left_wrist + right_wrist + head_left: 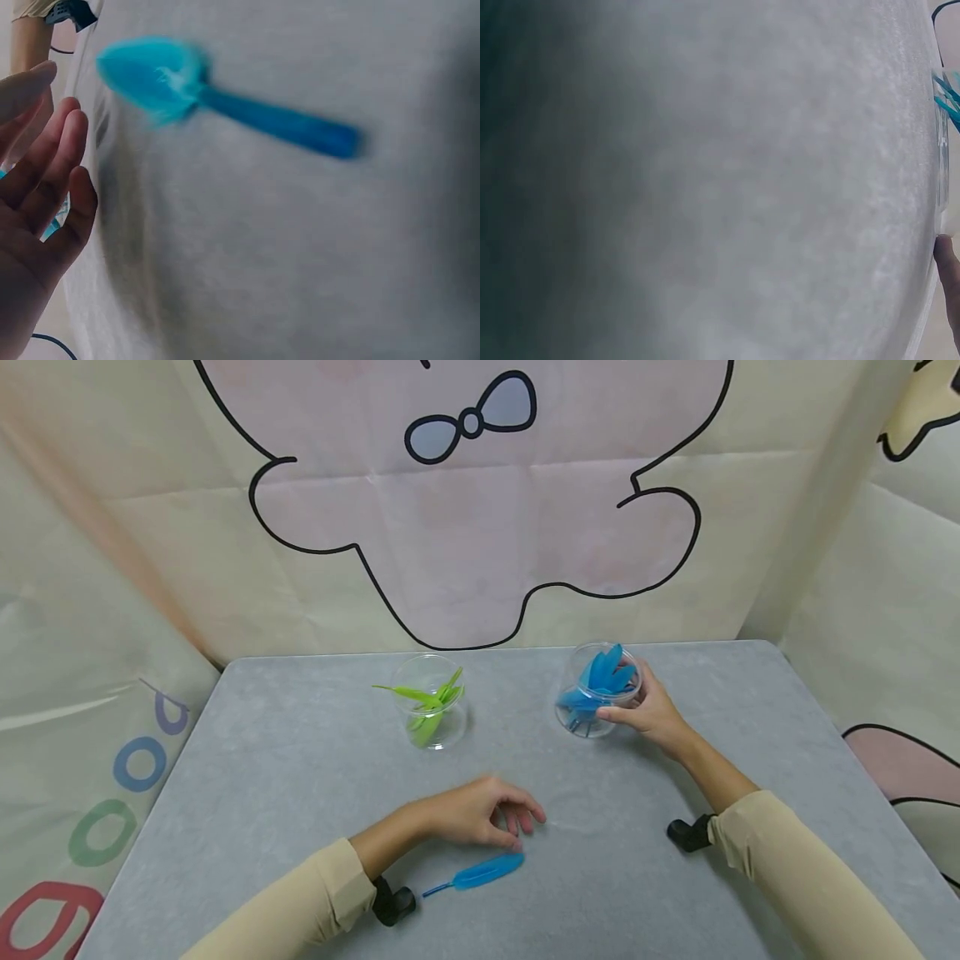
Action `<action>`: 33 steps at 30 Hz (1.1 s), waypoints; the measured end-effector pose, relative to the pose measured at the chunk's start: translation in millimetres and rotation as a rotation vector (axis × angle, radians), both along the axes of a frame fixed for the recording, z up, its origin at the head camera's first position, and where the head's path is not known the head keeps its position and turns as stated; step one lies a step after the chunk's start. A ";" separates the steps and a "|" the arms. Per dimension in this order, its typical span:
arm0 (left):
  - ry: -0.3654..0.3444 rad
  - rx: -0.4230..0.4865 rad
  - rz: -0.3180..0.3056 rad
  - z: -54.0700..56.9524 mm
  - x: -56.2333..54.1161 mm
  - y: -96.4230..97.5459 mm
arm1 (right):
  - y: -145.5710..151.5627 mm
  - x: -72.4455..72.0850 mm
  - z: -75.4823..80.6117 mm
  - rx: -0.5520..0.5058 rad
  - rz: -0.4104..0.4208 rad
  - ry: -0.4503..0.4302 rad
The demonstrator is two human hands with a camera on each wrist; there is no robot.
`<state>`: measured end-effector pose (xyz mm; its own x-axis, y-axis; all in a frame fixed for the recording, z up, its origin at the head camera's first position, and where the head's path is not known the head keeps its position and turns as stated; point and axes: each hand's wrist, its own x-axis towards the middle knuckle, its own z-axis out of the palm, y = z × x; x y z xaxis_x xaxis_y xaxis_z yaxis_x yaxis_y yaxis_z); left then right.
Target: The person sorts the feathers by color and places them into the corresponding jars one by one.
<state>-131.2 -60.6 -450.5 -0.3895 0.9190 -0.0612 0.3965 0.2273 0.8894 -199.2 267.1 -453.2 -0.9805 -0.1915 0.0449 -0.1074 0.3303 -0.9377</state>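
My right hand [651, 710] grips a clear plastic cup [564, 717] at the back right of the table, its thumb along the near side. Several blue feathers [603, 675] stand in that cup. In the right wrist view only a fingertip [948, 274] and a sliver of the cup show at the edge. One more blue feather [487, 871] lies flat on the table, close to the front. Just beyond it hovers my left hand [480, 812], fingers loosely bent and holding nothing. The left wrist view shows this feather [150, 79], blurred, beside the left hand [41, 202].
Another clear cup [450, 735] stands at the back, left of the first, with several green feathers [429, 702] in it. The grey table [300, 752] ends at a printed cloth wall [480, 527] behind the cups.
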 end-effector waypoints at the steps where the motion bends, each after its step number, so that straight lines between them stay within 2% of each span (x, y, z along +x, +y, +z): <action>1: -0.005 -0.008 -0.011 -0.8 1.4 -1.2 | 0.0 -0.1 -0.2 -0.003 0.000 -0.003; 6: -0.023 -0.035 -0.042 -3.3 6.7 -4.5 | 0.3 -0.4 -0.5 -0.018 0.001 -0.008; 11: 0.007 -0.052 -0.060 -8.8 11.2 -5.5 | 0.2 0.0 -0.4 -0.013 -0.004 -0.016; 19: 0.073 -0.051 -0.043 -12.8 17.4 -6.1 | 0.2 0.5 -0.5 -0.020 0.002 -0.009; 33: 0.053 -0.068 -0.026 -11.3 19.8 -5.4 | 1.5 0.9 0.6 -0.017 0.009 -0.012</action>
<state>-111.4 -66.1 -461.9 -0.3695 0.9234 -0.1037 0.4490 0.2751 0.8501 -198.2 268.7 -452.5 -0.9791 -0.2000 0.0364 -0.0992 0.3137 -0.9443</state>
